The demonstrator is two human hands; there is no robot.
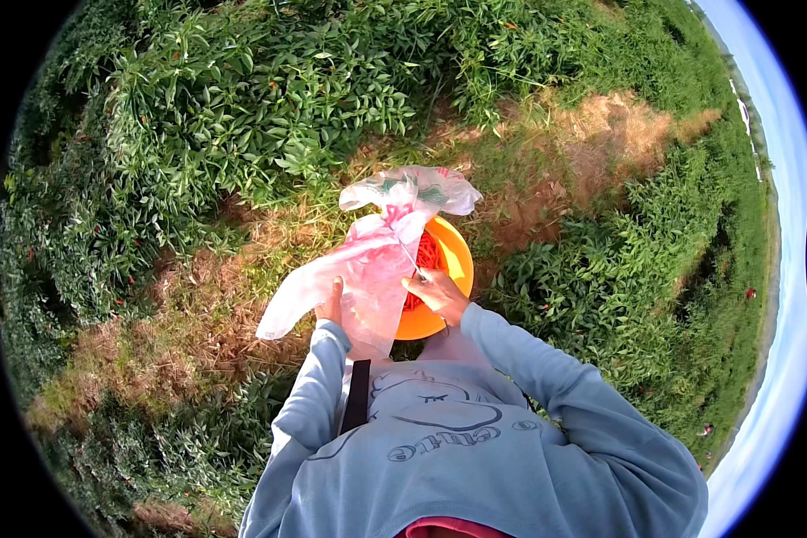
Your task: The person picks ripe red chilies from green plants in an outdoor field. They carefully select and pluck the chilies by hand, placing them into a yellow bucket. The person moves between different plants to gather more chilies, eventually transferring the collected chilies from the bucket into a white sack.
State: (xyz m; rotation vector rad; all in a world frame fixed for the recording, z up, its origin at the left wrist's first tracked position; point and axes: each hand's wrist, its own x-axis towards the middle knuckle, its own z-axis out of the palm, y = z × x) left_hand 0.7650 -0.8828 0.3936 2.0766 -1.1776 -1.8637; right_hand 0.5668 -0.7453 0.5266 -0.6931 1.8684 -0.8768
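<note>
An orange-yellow bucket (463,252) stands in front of my body with red chili peppers (429,254) inside. A thin, translucent white-and-pink plastic bag (370,259) drapes over its left half and hides that part of the contents. My right hand (440,294) is closed around what looks like the bucket's thin wire handle (410,255), above the peppers and close to the bag's edge. On the left, my left hand (331,306) holds the side of the bag, thumb pointing up; its other fingers are hidden by the plastic.
Leafy pepper plants (255,94) grow densely ahead, and another row (578,282) stands to the right. Dry grass and bare soil (538,202) run between them. A dark strap (356,397) hangs at my left side. Small distant figures, possibly people, show among plants at far right.
</note>
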